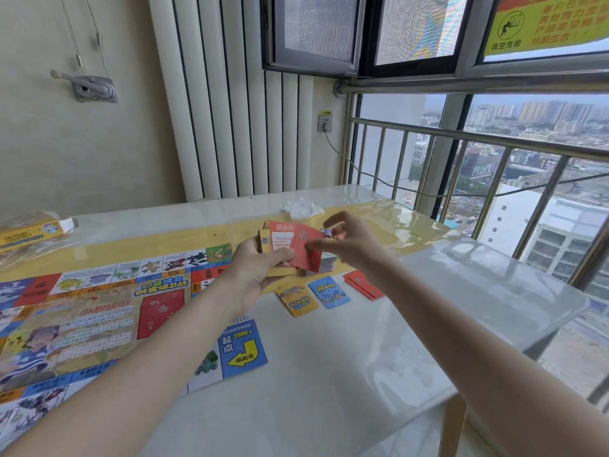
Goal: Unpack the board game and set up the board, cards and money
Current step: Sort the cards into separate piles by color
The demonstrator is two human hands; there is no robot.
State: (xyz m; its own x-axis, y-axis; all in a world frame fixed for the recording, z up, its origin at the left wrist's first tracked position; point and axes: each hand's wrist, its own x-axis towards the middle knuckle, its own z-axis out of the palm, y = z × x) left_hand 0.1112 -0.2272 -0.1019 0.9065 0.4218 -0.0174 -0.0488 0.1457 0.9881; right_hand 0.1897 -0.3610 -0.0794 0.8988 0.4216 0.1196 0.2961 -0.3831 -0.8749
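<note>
The colourful game board lies unfolded on the left of the white table. My left hand holds a stack of cards above the table, beyond the board's far right corner. My right hand pinches a red card at the top of that stack. On the table below lie a yellow card pile, a blue card pile and a red card pile. Another stack of cards sits behind them, partly hidden by my hands.
The game box in clear wrap rests at the table's far left. Crumpled clear plastic lies at the back centre. A railing and window run along the right side. The table's right edge is close.
</note>
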